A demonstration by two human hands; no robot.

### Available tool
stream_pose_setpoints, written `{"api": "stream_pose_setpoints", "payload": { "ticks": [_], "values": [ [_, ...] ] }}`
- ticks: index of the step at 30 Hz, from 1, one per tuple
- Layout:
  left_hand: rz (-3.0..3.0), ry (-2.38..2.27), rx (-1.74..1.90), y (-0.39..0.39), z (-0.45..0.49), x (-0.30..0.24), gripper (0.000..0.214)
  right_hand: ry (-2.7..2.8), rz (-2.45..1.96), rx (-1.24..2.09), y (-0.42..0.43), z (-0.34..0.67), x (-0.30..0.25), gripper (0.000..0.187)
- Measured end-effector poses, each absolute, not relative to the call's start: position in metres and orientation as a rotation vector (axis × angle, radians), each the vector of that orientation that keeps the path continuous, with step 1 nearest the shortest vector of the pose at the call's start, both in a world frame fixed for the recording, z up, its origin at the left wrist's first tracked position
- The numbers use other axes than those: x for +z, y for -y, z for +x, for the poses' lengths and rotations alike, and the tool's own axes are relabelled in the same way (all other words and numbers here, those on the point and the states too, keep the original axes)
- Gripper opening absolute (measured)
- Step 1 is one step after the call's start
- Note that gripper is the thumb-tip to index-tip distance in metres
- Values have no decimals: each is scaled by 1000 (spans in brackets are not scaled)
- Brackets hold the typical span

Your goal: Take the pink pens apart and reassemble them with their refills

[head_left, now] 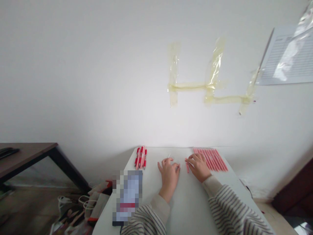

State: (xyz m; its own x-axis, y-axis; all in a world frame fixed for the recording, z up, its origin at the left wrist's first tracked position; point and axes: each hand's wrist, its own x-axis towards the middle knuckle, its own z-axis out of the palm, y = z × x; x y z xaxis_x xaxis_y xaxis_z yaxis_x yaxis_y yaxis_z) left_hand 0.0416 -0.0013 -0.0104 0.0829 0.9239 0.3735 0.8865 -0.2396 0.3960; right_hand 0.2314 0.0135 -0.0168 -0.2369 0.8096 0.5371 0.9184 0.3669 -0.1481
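Note:
My left hand rests on the white table with its fingers curled, pinching a thin white piece that sticks up near the fingertips. My right hand lies beside it, fingers closed on a pink pen tube that points toward me. A row of several pink pen tubes lies just right of my right hand. A small bundle of red and pink pens lies at the table's far left. Both sleeves are striped.
A blurred-out flat object lies at the table's left edge. A dark wooden table stands to the left, with cables and clutter on the floor. Yellowed tape strips and a sheet of paper hang on the wall.

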Motion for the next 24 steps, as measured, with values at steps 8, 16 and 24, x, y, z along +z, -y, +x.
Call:
{"api": "stream_pose_setpoints", "payload": {
  "ticks": [8, 16, 24],
  "values": [
    [2183, -1958, 882, 2, 36, -7, 14, 2058, -1456, -274, -11, 226, -14, 20],
    [2168, -2052, 845, 5, 31, -3, 15, 2104, -1433, -260, -3, 214, -7, 17],
    [2147, -2056, 893, 3, 29, -5, 16, 2119, -1478, -213, -2, 206, -9, 16]
  ]
}}
